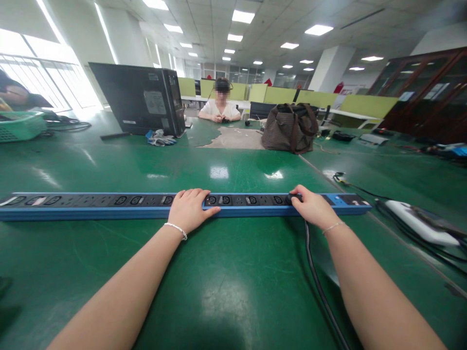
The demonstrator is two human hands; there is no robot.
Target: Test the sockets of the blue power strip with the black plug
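Observation:
A long blue power strip [241, 212] with a black row of sockets lies across the green table. Near its middle, my left hand [188, 209] grips it from above, fingers over the sockets and thumb along the front edge. Toward the strip's right end, my right hand [313, 205] is closed around a black plug [294, 198] at a socket. Whether the plug is fully seated cannot be made out, since my fingers partly cover it. From below that hand, a black power cord [316, 272] runs down toward the table's near edge.
A black computer case [140, 99] stands at the back left, gloves [160, 138] beside it. Farther back are a brown bag [289, 127] and a seated person [220, 109]. A green basket [22, 127] is at left; a white device [419, 223] with cables lies right.

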